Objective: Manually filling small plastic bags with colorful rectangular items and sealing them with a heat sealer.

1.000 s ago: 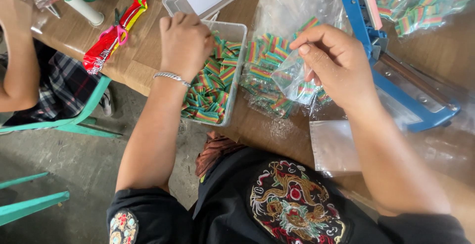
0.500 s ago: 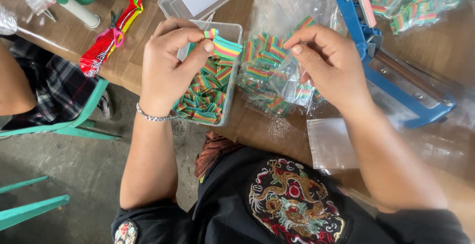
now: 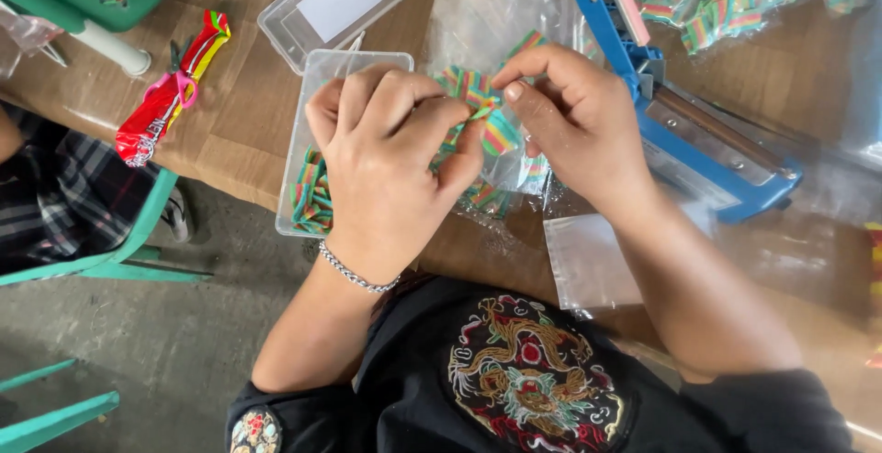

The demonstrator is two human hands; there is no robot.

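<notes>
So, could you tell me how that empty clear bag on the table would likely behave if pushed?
The bag looks thin and flat, so probably floppy and very light. On the smooth wooden table it would likely slide or crumple rather than tip.

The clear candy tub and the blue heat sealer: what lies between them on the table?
In the head view, clear plastic bags lie between the tub and the sealer; both hands meet there too.

the left hand (image 3: 390, 164) hides most of the clear tub (image 3: 317, 141) of rainbow candy strips (image 3: 310, 200).
</notes>
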